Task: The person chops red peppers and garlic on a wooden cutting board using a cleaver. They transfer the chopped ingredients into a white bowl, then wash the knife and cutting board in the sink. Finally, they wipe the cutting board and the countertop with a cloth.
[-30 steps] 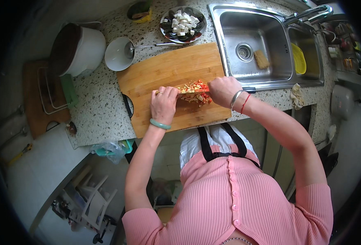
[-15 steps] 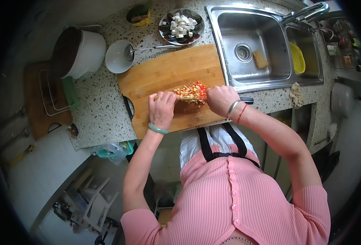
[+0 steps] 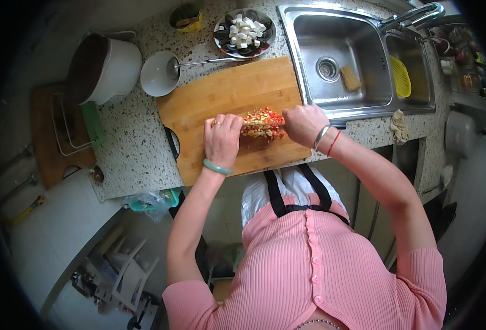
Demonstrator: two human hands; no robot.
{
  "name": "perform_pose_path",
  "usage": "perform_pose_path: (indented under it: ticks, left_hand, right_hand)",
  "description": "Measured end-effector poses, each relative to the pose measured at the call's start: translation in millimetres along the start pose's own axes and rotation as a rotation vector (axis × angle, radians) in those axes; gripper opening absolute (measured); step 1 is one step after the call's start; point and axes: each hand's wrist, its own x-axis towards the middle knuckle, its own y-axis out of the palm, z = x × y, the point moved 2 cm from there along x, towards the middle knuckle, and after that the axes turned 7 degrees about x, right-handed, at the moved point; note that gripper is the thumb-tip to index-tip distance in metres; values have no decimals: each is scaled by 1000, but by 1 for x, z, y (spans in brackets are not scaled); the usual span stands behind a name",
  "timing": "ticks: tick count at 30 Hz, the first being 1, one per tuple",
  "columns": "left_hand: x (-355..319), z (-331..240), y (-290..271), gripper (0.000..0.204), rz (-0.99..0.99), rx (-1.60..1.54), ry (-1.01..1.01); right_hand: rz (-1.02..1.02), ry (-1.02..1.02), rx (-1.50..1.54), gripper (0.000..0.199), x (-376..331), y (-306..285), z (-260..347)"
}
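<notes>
Red, tan and pale bits made up the chopped pile (image 3: 262,123), a small ragged heap lying near the middle of the wooden cutting board (image 3: 229,96) on the speckled counter (image 3: 133,148). At its left edge, the left hand (image 3: 222,138) rested with fingers curled down against the heap. On the pile's right, the right hand (image 3: 303,122) was closed into a fist; what it gripped could not be told. Beyond the board stood a white bowl (image 3: 157,74) and a steel sink (image 3: 336,60).

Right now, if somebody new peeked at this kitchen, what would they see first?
Probably the red and yellow chopped pile mid-way along the wooden cutting board, with the left hand and right hand pressed in on either side. Next, the shiny sink at the upper right.
</notes>
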Motion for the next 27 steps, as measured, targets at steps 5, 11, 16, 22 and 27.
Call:
perform_pose_path:
  ticks: [5,11,16,22,27]
  left_hand:
    - [2,-5,22,5,40,24,34]
    - [-9,-4,34,6,-2,38,52]
    - [-10,13,22,7,-4,-49,60]
    - [-26,-2,28,7,-15,2,48]
    - [-25,4,23,10,-27,-64,51]
  right_hand:
    - [-8,21,43,17,8,21,-21]
    - [-71,27,26,15,-5,29,-19]
    - [-15,-8,16,14,-7,8,4]
    - [-102,6,83,14,-16,51,-6]
    - [-106,6,66,14,-15,45,-2]
